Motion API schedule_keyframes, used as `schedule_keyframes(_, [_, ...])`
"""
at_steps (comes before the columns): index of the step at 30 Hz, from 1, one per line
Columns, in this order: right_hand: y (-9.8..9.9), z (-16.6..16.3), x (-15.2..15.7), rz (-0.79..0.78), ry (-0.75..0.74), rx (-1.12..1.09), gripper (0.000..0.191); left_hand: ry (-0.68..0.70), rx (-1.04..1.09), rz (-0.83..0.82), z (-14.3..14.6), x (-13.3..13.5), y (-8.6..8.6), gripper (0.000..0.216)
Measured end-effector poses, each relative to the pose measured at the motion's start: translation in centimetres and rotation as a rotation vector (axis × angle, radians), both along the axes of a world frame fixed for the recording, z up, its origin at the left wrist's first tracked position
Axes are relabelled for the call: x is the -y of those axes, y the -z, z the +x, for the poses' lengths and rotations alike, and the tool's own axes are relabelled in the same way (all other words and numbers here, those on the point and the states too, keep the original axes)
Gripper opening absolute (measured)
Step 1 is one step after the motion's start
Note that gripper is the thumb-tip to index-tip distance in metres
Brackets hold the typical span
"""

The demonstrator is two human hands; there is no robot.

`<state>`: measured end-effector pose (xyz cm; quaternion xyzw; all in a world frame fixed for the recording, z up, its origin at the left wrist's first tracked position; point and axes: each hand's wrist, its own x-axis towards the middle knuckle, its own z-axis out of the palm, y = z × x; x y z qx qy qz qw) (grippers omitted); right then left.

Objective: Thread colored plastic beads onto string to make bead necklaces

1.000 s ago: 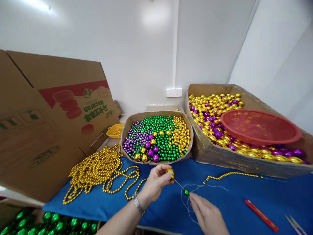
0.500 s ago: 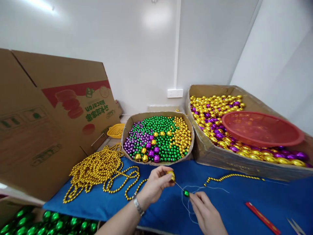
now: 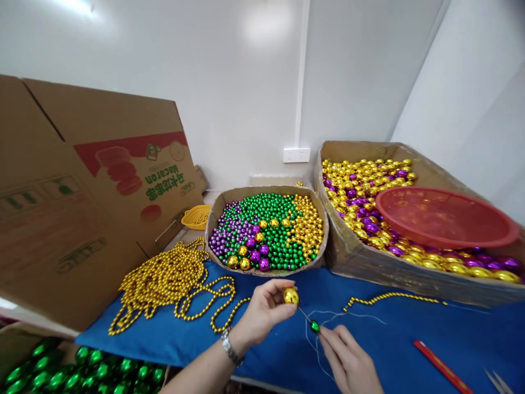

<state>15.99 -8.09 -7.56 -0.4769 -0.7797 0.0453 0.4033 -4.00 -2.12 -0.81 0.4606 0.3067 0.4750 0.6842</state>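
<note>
My left hand, with a metal-band watch at its wrist, pinches a large shiny gold bead. A thin needle runs from the gold bead down to a smaller green bead threaded on it. My right hand is closed on the needle just behind the green bead. White thread loops loosely over the blue cloth around the right hand. Whether the needle tip is inside the gold bead's hole, I cannot tell.
Ahead stands a box of purple, green and gold beads. A larger box at right holds gold and purple beads and a red basin. Gold bead strings lie left; a red cutter-like tool and tweezers lie right.
The left fingers have shifted on the gold bead, so more of it shows. Both hands stay close together, with the green bead still by the right fingertips. The view has tilted slightly.
</note>
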Motion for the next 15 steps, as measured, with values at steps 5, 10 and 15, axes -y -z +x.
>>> schedule_keyframes(5, [-0.3, -0.1, 0.2, 0.028, 0.032, 0.023, 0.034, 0.013, -0.018, -0.020, 0.2, 0.4, 0.1, 0.041])
schedule_keyframes(10, [-0.9, -0.3, -0.3, 0.025, -0.037, -0.020, 0.029, 0.085, -0.191, 0.079, -0.2, 0.4, -0.7, 0.048])
schedule_keyframes(15, [-0.3, 0.4, -0.7, 0.028, -0.049, -0.059, 0.025, -0.394, -0.839, 0.501, -4.8, -5.3, -2.6, 0.027])
